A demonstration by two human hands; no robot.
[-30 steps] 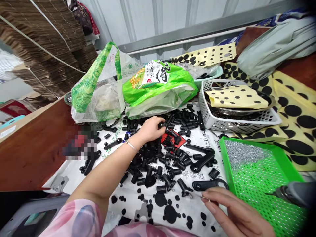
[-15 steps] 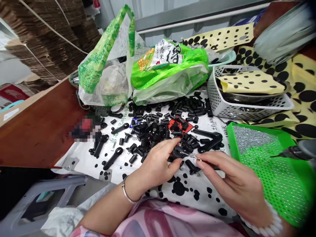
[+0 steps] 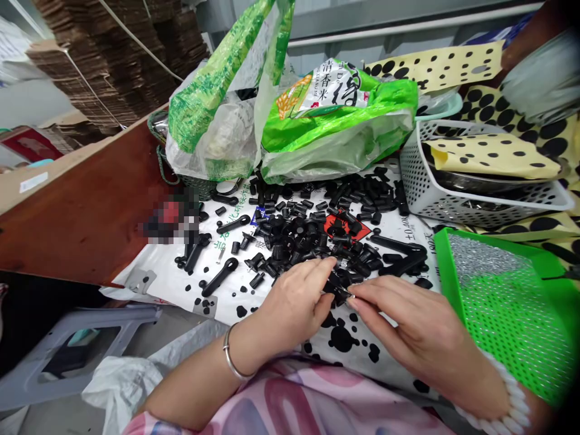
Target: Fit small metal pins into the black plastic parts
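Observation:
My left hand (image 3: 292,299), with a silver bangle at the wrist, is closed around a small black plastic part (image 3: 336,289) low over the heap. Much of that part is hidden by the fingers. My right hand (image 3: 417,329), wearing a white bead bracelet, pinches a thin metal pin (image 3: 350,296) between thumb and forefinger, its tip at the black part. Whether the pin sits inside the part, I cannot tell. Just beyond both hands lies a heap of black plastic pieces (image 3: 299,232), some flanged. Longer black crank-like handles (image 3: 220,277) lie to its left and right.
On the right is a green perforated tray (image 3: 446,266) with many small metal pieces (image 3: 484,260). Behind it stands a white basket (image 3: 417,181) holding a metal bowl and dotted yellow sheet. Green plastic bags (image 3: 339,130) line the back; a brown board (image 3: 90,199) edges the left.
My right hand has come left, bringing the metal pin up to the black part in my left hand. Less of the pin shows now. The view has shifted slightly, so the scene sits further right.

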